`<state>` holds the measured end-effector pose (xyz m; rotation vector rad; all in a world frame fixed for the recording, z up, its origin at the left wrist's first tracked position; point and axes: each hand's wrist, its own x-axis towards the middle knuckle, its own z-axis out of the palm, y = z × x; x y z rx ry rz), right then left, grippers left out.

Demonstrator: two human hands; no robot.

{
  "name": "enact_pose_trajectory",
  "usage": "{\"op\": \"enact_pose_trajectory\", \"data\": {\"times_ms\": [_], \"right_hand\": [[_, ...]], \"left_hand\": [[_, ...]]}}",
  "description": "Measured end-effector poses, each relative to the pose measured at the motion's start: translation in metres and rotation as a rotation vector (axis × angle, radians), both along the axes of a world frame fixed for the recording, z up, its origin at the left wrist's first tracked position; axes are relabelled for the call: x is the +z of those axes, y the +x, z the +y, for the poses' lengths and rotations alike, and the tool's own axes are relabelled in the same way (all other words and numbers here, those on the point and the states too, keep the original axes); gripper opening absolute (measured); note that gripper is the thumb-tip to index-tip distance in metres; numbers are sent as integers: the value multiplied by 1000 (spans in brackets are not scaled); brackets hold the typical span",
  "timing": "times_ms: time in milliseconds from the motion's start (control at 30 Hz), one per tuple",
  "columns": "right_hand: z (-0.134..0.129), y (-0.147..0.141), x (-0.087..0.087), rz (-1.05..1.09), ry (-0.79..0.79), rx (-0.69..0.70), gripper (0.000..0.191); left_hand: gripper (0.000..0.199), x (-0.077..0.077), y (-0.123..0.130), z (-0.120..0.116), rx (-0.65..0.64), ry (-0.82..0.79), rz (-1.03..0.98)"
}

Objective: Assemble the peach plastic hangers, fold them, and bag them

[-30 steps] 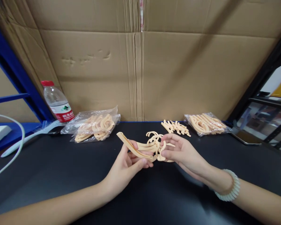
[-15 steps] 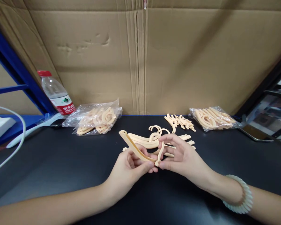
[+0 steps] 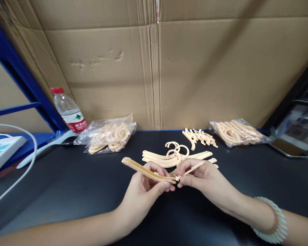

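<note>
A long, curved beige plastic arm [image 3: 143, 171] is pinched in my left hand [image 3: 149, 184], its free end pointing up and left. My right hand [image 3: 197, 174] grips a thin beige piece [image 3: 193, 168] by its small knobbed end, which meets the right end of the long arm between my fingertips. Whether the two parts are joined cannot be made out. Just behind my hands lie beige hanger parts [image 3: 159, 159] with curved hooks [image 3: 183, 150]. Farther back is a pile of small beige pieces [image 3: 201, 137].
Clear bags of beige parts lie at the back left [image 3: 113, 135] and back right [image 3: 238, 131]. A red-capped bottle [image 3: 73, 114] leans at the left, near a white cable [image 3: 33, 160]. A phone [image 3: 287, 148] rests at the right; cardboard [image 3: 207, 68] stands behind.
The thin piece in my right hand has turned from upright to slanting right, with its knobbed end against the long arm. The long arm lies flatter. The whole view has shifted slightly.
</note>
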<state>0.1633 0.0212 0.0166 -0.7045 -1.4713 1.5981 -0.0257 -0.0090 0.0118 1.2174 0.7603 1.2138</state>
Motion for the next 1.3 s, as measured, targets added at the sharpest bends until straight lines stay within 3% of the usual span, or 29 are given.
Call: {"op": "enact_pose_trajectory", "data": {"times_ms": [300,600,933,1167,1300], "right_hand": [[-1,1,-1,-31,7,-39,15],[-5,-2,0,34,-74,72,11],[-6,-3,-3,24,-121,76,14],[-11,-8,-3,-14,-2,-20,12],[-15,-10,-5,6,131,-93,11]], "left_hand": [[14,1,-1,-10,10,116,71],[14,0,-2,-9,64,112,88],[11,-2,-3,-12,98,194,202],[14,-1,-2,-14,118,222,227],[18,0,2,-16,120,131,170]]}}
